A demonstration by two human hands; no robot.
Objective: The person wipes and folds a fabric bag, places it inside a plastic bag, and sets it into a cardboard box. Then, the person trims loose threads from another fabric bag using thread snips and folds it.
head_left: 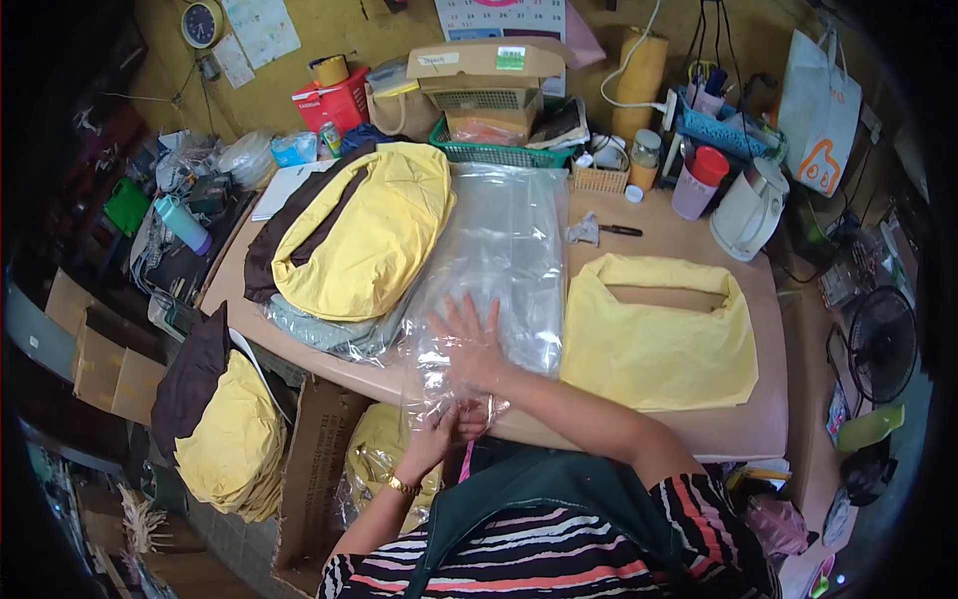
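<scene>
Several clear plastic bags [514,260] lie in a flat stack on the table, reaching its front edge. My right hand [471,344] is spread wide and flat at the near part of the stack; whether it is on top of or under the uppermost film, I cannot tell. Just below it, my left hand [449,429] has its fingers curled around the loose near end of the plastic. To the right, a yellow fabric bag [659,339] with a handle opening lies flat. At the left is a pile of yellow and dark brown fabric bags [374,235].
More yellow and brown fabric pieces [230,429] are stacked lower left, beside an open cardboard box [314,479] holding plastic-wrapped yellow fabric. A black cutter-like tool [621,230], a pink cup [694,190] and a white kettle [750,212] stand or lie toward the back right.
</scene>
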